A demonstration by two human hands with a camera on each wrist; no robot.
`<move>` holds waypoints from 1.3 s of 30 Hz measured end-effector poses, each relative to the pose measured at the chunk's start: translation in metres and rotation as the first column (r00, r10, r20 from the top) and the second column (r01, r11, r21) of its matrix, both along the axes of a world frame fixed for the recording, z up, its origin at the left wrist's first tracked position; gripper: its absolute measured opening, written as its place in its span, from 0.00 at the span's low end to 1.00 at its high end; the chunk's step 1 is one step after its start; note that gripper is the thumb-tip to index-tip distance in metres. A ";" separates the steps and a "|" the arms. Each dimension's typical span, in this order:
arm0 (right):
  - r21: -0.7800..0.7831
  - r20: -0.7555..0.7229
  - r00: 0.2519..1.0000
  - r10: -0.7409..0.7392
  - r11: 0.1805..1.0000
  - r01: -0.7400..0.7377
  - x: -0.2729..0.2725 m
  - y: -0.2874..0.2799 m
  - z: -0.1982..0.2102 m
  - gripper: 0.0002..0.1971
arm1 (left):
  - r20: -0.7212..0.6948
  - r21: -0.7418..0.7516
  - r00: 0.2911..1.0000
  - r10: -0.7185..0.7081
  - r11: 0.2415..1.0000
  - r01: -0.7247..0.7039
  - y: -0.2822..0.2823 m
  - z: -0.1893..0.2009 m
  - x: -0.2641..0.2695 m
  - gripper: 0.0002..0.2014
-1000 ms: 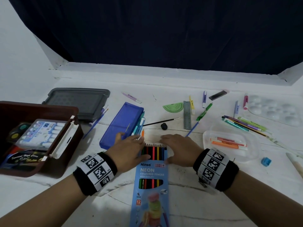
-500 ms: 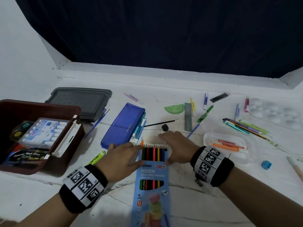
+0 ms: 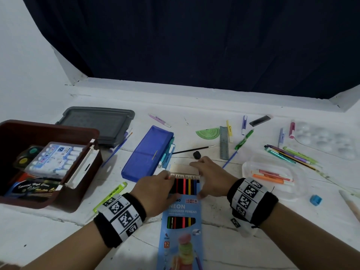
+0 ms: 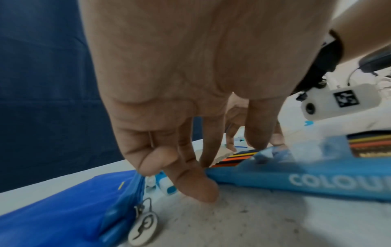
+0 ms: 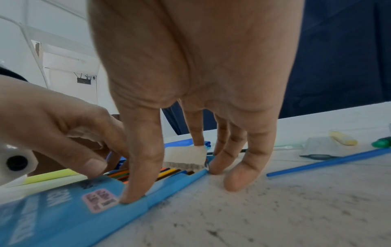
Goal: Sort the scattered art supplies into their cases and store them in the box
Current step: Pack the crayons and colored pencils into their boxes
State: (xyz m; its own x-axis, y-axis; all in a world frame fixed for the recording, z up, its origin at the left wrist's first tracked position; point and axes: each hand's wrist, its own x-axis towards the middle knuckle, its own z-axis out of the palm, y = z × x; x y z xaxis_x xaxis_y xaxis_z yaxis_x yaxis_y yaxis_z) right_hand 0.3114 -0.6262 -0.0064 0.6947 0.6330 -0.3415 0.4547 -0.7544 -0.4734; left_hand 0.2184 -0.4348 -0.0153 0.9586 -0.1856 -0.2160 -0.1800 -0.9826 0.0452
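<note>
A blue coloured-pencil box (image 3: 182, 221) lies flat in front of me with its far end open. Several pencils (image 3: 186, 185) stick out of it, and its beige flap (image 3: 185, 168) lies open past their tips. My left hand (image 3: 163, 184) sits at the left side of the mouth, fingertips touching the pencils (image 4: 239, 158) and one finger (image 4: 196, 188) on the table. At the right side is my right hand (image 3: 202, 172). Its thumb (image 5: 137, 183) presses on the box top (image 5: 63, 208), and its straight fingers (image 5: 239, 172) touch the flap and the table beside the box.
At the left stands a brown box (image 3: 85, 133) holding a marker case (image 3: 58, 160), with a grey lid (image 3: 97, 123) behind it. A blue pencil case (image 3: 148, 152) lies just beyond my left hand. To the right are a ruler (image 3: 224, 143), loose pens (image 3: 288, 154), a clear tub (image 3: 247, 166) and a blue sharpener (image 3: 315, 200).
My left hand has drawn back along the box's left edge. The beige flap, hidden under my fingers before, now shows beyond the pencil tips with my right index finger on it.
</note>
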 end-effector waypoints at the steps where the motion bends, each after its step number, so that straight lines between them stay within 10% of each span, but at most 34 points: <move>1: 0.014 -0.011 1.000 -0.004 1.000 0.004 0.000 -0.001 0.000 0.50 | 0.016 0.027 1.000 -0.018 0.999 0.018 0.000 -0.001 -0.002 0.27; 12: 0.040 0.035 0.999 0.000 0.999 -0.001 -0.008 -0.008 -0.002 0.35 | 0.008 -0.294 1.000 0.020 0.956 -0.017 0.022 -0.003 -0.009 0.29; 18: 0.035 0.067 0.996 -0.060 0.998 0.057 -0.019 -0.003 -0.001 0.23 | 0.061 -0.532 0.985 0.161 0.841 -0.104 0.023 -0.002 -0.025 0.09; 23: 0.133 0.044 0.985 -0.169 0.978 0.162 -0.020 0.012 0.000 0.14 | -0.067 -0.589 0.981 0.182 0.786 -0.186 0.019 -0.005 -0.015 0.23; 31: 0.497 -0.268 0.842 -0.469 0.682 0.537 -0.025 0.016 -0.005 0.07 | -0.059 -0.811 0.923 0.379 0.522 -0.266 0.011 -0.008 -0.004 0.11; 35: 0.648 -0.267 0.859 -0.437 0.578 0.496 -0.022 0.010 0.020 0.01 | -0.023 -0.932 0.911 0.411 0.321 -0.168 0.015 0.019 0.004 0.11; 39: 0.774 -0.293 0.898 -0.329 0.470 0.424 -0.024 0.006 0.064 0.04 | 0.121 -0.954 0.906 0.405 0.299 -0.006 0.014 0.063 0.012 0.07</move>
